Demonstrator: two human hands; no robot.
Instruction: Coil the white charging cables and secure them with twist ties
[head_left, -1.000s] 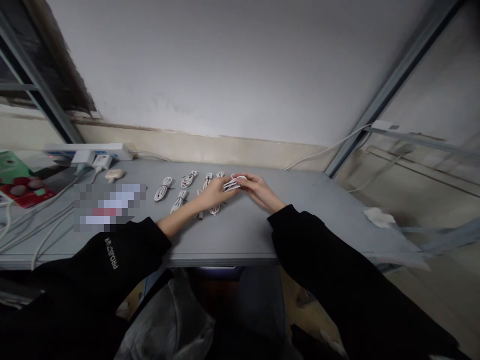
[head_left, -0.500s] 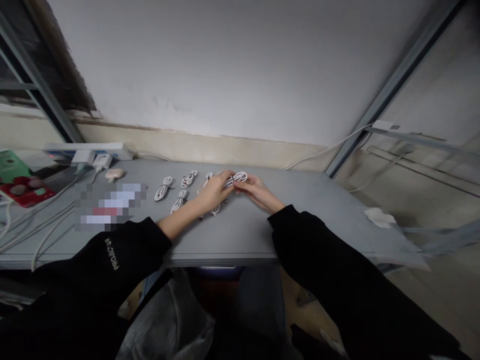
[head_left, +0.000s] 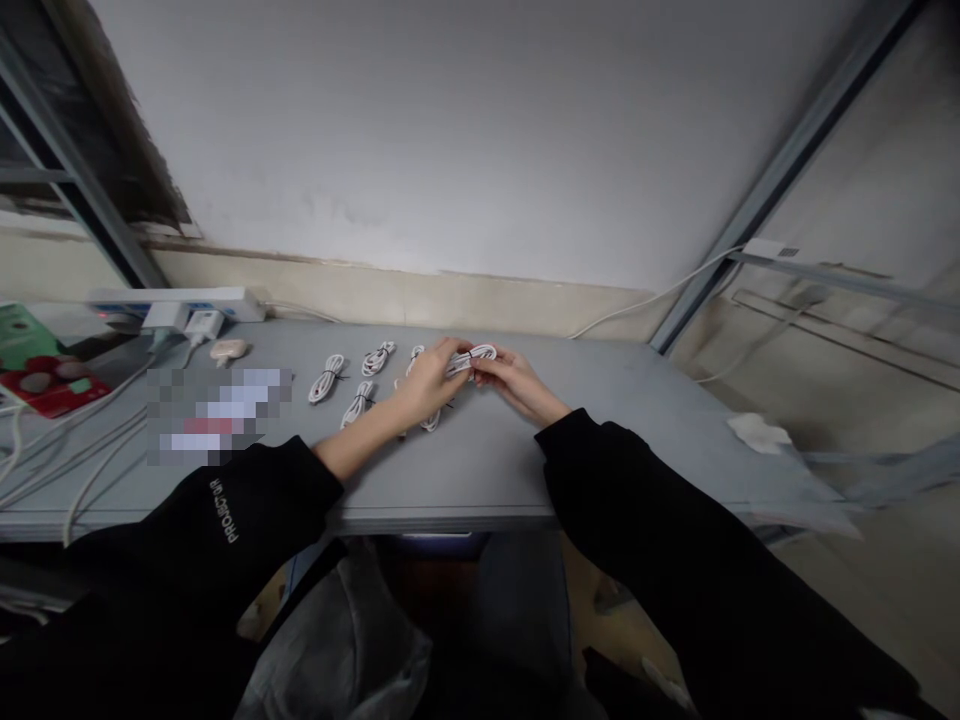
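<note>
Mid-frame, the left hand and right hand pinch a small white cable coil between their fingertips, one at each end, the coil lying right in the grip, while tied white cable bundles sit on the grey table just left – a neat row.

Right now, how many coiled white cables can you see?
6, maybe more hidden: one coil between the left hand and right hand; three back coils and two front coils on the table.

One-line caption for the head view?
Left hand and right hand hold a coiled white cable beside tied coils on a grey table.
</note>
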